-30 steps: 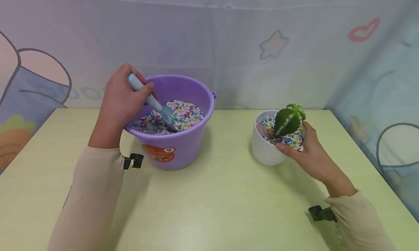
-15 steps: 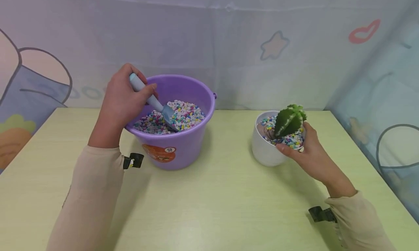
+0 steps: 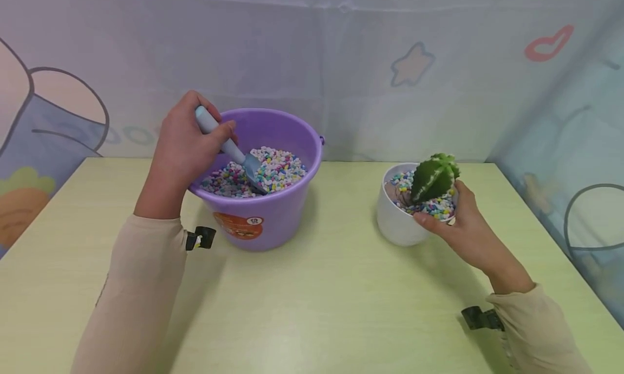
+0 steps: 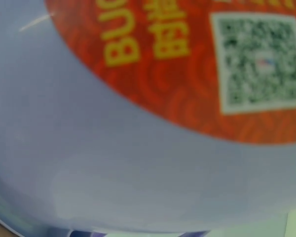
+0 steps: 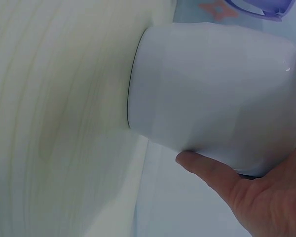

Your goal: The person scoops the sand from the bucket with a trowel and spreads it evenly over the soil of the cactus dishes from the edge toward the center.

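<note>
My left hand (image 3: pixel 187 129) grips the handle of a small light-blue trowel (image 3: pixel 251 168) over the left side of a purple bucket (image 3: pixel 292 200). The trowel's blade rests tip-down in multicoloured pebbles (image 3: pixel 283 171) inside. My right hand (image 3: pixel 470 233) holds the right side of a white pot (image 3: pixel 402 227), thumb near the front rim. In the pot a green cactus (image 3: pixel 431 179) leans to the right, with coloured pebbles and a brownish patch around it. The right wrist view shows the pot (image 5: pixel 212 94) standing on the table, fingers against its side. Only the bucket's labelled wall (image 4: pixel 138 163) fills the left wrist view.
Both vessels stand toward the back of a pale wooden table (image 3: pixel 312 298), with a gap between them. Behind it hangs a grey printed curtain (image 3: pixel 361 81), and a bluish one (image 3: pixel 585 146) runs along the right side.
The head view has shifted very slightly. Both hands, the trowel, the bucket and the pot keep their positions.
</note>
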The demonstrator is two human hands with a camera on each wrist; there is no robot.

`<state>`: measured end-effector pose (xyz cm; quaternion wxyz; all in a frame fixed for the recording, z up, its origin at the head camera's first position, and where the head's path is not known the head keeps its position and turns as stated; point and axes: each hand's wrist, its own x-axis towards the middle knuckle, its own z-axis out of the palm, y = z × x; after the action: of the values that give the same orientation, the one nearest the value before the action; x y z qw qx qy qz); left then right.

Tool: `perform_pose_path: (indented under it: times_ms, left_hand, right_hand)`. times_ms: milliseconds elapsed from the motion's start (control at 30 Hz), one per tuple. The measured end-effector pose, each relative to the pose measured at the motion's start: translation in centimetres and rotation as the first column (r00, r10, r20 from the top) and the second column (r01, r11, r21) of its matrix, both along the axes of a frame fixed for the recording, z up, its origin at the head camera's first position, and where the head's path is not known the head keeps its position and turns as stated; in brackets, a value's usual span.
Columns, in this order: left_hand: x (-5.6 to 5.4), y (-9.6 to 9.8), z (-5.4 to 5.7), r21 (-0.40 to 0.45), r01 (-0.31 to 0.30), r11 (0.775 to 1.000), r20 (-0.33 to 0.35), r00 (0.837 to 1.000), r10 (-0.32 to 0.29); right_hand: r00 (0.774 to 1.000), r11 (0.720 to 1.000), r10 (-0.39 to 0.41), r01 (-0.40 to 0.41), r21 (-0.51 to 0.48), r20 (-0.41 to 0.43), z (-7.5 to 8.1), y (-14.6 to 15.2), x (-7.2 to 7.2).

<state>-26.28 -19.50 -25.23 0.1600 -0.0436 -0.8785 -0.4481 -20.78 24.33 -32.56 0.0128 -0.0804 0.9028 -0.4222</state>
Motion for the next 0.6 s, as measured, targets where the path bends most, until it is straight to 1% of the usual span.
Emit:
perform_pose_path:
  times_ms: [100,267,433,600]
  left_hand:
    - [0.04,0.03,-0.03,0.014,0.011,1.0,-0.014,1.0,-0.01]
    - [0.05,-0.03,-0.15,0.039,0.048,0.998,-0.04,0.998,-0.047]
    - [0.1,-0.16,-0.29,0.055,0.075,0.996,-0.044,0.996,-0.072]
    - [0.14,-0.17,-0.23,0.044,0.081,0.996,-0.045,0.996,-0.079]
  right_hand:
    - [1.0,1.0,0.004,-0.004,0.003,-0.008,-0.01,0.0,-0.07]
    - [1.0,1.0,0.006,-0.006,0.0,-0.014,-0.02,0.06,-0.06]
    - [1.0,1.0,0.011,-0.011,-0.01,-0.009,-0.14,0.03,-0.07]
    - [1.0,1.0,0.012,-0.012,-0.008,-0.015,-0.19,0.06,-0.09]
